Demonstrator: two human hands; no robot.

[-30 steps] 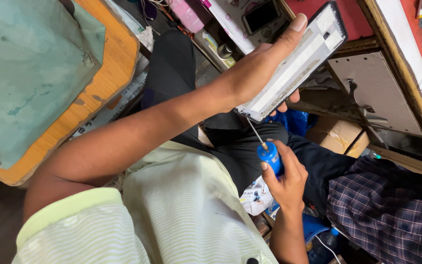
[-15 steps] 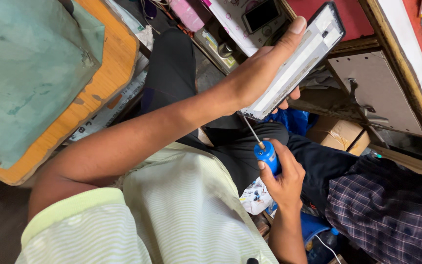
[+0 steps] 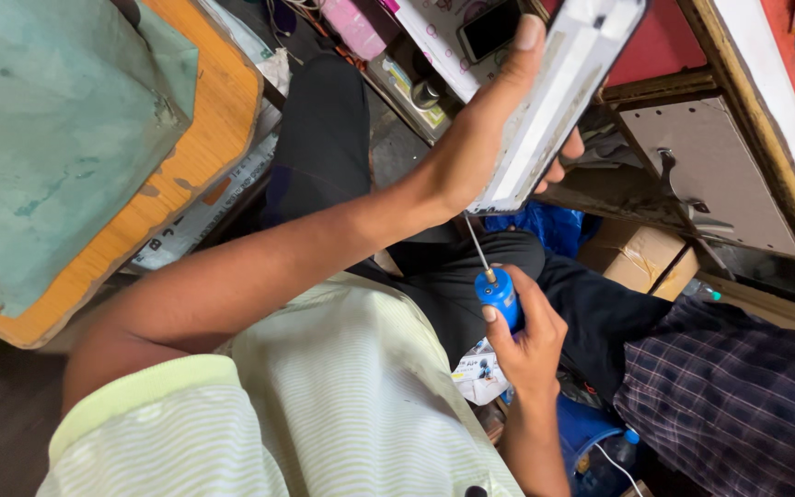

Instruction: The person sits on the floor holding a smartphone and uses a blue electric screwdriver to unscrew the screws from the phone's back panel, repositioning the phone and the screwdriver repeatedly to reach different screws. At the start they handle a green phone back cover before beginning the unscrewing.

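Note:
My left hand (image 3: 489, 138) grips a long white flat device with a dark rim (image 3: 563, 92), held up on edge in front of me. Below it, my right hand (image 3: 526, 345) is wrapped around the blue handle of a screwdriver (image 3: 497, 293). The thin metal shaft points up and its tip meets the lower end of the white device. My left forearm crosses the view from lower left, and my pale green striped shirt fills the bottom.
An orange-edged board with a green cover (image 3: 66, 156) sits at left. A wooden bench with a drawer and metal handle (image 3: 692, 184) is at right, a cardboard box (image 3: 637, 258) and blue bag (image 3: 545, 225) under it. Another person's plaid trouser leg (image 3: 738, 396) is at lower right. A phone (image 3: 489, 28) lies at top.
The view has shifted slightly, and the white device sits a little higher in the picture. The screwdriver stays against its lower end, both hands keeping their grips.

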